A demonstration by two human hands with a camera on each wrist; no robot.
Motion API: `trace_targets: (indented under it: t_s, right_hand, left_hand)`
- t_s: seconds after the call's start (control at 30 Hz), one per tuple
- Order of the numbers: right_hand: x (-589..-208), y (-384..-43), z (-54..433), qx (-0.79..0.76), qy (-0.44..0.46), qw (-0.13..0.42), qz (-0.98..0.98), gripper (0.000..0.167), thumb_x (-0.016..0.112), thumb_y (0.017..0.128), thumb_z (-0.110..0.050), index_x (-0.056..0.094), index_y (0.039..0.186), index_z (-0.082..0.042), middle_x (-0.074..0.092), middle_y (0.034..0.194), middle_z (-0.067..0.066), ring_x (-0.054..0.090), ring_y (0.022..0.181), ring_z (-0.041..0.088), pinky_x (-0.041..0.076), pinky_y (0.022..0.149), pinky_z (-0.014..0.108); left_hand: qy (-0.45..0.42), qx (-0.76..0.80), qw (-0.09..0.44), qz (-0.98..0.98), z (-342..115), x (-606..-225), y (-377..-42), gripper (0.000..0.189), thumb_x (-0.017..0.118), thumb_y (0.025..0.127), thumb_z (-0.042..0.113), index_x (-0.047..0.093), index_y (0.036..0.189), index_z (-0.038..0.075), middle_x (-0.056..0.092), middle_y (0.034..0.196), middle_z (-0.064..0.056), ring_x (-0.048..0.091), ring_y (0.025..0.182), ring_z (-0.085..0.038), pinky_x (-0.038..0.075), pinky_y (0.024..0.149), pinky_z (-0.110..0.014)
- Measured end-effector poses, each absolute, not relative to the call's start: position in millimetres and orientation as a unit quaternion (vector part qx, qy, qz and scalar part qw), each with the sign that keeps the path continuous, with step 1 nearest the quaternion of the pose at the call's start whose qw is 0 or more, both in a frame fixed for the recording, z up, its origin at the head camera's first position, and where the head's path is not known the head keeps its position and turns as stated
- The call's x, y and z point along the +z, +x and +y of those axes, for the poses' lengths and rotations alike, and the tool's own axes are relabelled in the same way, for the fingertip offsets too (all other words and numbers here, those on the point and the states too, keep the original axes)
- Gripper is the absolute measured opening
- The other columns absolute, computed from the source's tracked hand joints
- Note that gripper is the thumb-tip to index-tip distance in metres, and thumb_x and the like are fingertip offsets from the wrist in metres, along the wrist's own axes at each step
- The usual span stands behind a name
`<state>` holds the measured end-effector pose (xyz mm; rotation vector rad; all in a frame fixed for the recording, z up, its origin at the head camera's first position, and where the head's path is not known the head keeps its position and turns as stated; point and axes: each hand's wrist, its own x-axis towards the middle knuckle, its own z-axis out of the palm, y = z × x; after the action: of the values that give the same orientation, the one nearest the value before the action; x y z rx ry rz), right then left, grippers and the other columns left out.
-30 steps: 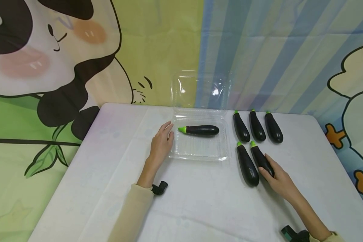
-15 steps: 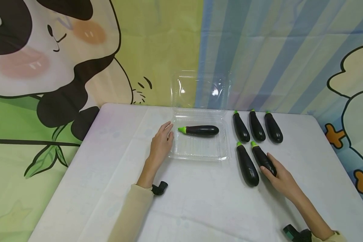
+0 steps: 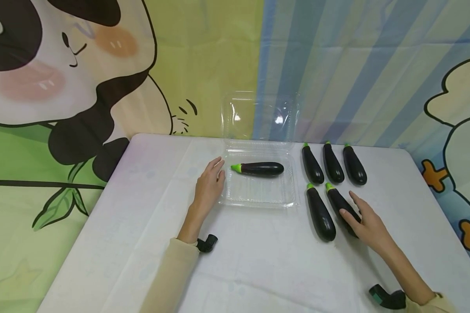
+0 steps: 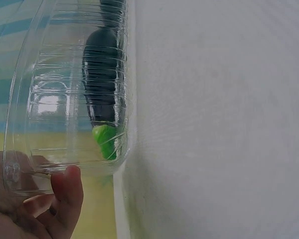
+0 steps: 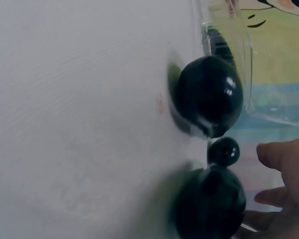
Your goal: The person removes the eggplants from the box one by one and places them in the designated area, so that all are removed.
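Observation:
My left hand [image 3: 210,184] rests at the left edge of a clear plastic clamshell container [image 3: 258,198], its fingers loosely extended; in the left wrist view the thumb [image 4: 68,194] touches the side near the rim. One dark eggplant [image 3: 261,169] with a green stem lies crosswise inside. My right hand [image 3: 370,226] is over the blunt end of another eggplant [image 3: 338,201], thumb and fingers spread around it. In the right wrist view that eggplant [image 5: 209,206] sits below the thumb [image 5: 274,155], with a gap between them. A neighbouring eggplant [image 3: 320,213] lies just to its left.
Behind these, three eggplants lie in a row, left [image 3: 312,165], middle [image 3: 333,164] and right [image 3: 354,166]. The container's lid [image 3: 260,115] stands raised at the back, against a patterned cloth backdrop [image 3: 207,56]. White cloth covers the table [image 3: 258,261].
My right hand has moved the eggplant's blunt end slightly right, then its thumb and fingers have spread from their grip. The left hand and the container have stayed in place.

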<state>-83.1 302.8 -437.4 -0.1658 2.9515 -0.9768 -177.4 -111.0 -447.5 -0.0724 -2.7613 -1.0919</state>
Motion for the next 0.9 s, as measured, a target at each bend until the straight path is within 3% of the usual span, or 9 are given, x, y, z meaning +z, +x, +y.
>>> trace_targets:
  t_s: [0.17, 0.4, 0.53, 0.63, 0.7, 0.83, 0.9]
  right_hand:
    - [-427, -86, 293, -0.322, -0.08, -0.061, 0.941, 0.066, 0.06, 0.096, -0.023, 0.03, 0.149, 0.002, 0.035, 0.147, 0.035, 0.034, 0.131, 0.057, 0.031, 0.098, 0.071]
    - [-410, -88, 272, -0.321, -0.112, -0.053, 0.939, 0.068, 0.064, 0.093, -0.018, 0.032, 0.151, -0.006, 0.038, 0.149, 0.03, 0.045, 0.124, 0.054, 0.041, 0.091, 0.067]
    - [-403, -91, 259, -0.312, -0.143, -0.05, 0.938, 0.065, 0.065, 0.092, -0.016, 0.036, 0.149, -0.005, 0.042, 0.148, 0.026, 0.054, 0.118, 0.05, 0.046, 0.091, 0.056]
    - [-396, -94, 249, -0.298, -0.172, -0.048, 0.938, 0.062, 0.066, 0.092, -0.019, 0.039, 0.147, -0.006, 0.047, 0.146, 0.022, 0.053, 0.122, 0.043, 0.046, 0.097, 0.042]
    - [-392, -97, 243, -0.289, -0.19, -0.041, 0.937, 0.061, 0.066, 0.092, -0.021, 0.041, 0.147, -0.008, 0.049, 0.145, 0.019, 0.051, 0.126, 0.04, 0.044, 0.1, 0.041]
    - [-387, -105, 233, -0.287, -0.229, -0.022, 0.93, 0.06, 0.066, 0.092, -0.02, 0.042, 0.146, -0.008, 0.053, 0.142, 0.017, 0.05, 0.129, 0.038, 0.042, 0.1, 0.053]
    - [-386, -110, 228, -0.283, -0.248, -0.016, 0.926, 0.058, 0.066, 0.092, -0.019, 0.044, 0.144, -0.005, 0.054, 0.141, 0.017, 0.051, 0.129, 0.037, 0.043, 0.099, 0.053]
  left_hand:
    - [-0.026, -0.37, 0.089, -0.925, -112, -446, -177, 0.039, 0.051, 0.099, 0.015, 0.054, 0.137, 0.005, 0.049, 0.148, -0.005, 0.054, 0.13, -0.026, 0.048, 0.101, -0.047]
    - [-0.03, -0.367, 0.09, -0.925, -112, -445, -177, 0.039, 0.05, 0.1, 0.016, 0.054, 0.137, 0.005, 0.048, 0.148, -0.005, 0.054, 0.13, -0.026, 0.048, 0.101, -0.047]
    - [-0.03, -0.367, 0.09, -0.925, -112, -446, -178, 0.039, 0.049, 0.1, 0.016, 0.054, 0.137, 0.005, 0.048, 0.148, -0.005, 0.053, 0.131, -0.025, 0.048, 0.102, -0.047]
    - [-0.031, -0.366, 0.091, -0.926, -112, -446, -177, 0.039, 0.05, 0.1, 0.015, 0.054, 0.137, 0.004, 0.048, 0.148, -0.005, 0.054, 0.13, -0.026, 0.048, 0.101, -0.047]
    - [-0.03, -0.364, 0.09, -0.927, -112, -447, -177, 0.039, 0.05, 0.1, 0.016, 0.054, 0.137, 0.004, 0.048, 0.148, -0.005, 0.054, 0.13, -0.026, 0.049, 0.1, -0.047]
    - [-0.026, -0.366, 0.084, -0.926, -111, -447, -176, 0.039, 0.05, 0.1, 0.016, 0.054, 0.138, 0.005, 0.048, 0.148, -0.005, 0.053, 0.131, -0.026, 0.047, 0.102, -0.047]
    - [-0.026, -0.367, 0.083, -0.926, -111, -446, -176, 0.04, 0.05, 0.1, 0.015, 0.054, 0.138, 0.005, 0.048, 0.149, -0.005, 0.053, 0.131, -0.026, 0.047, 0.103, -0.048]
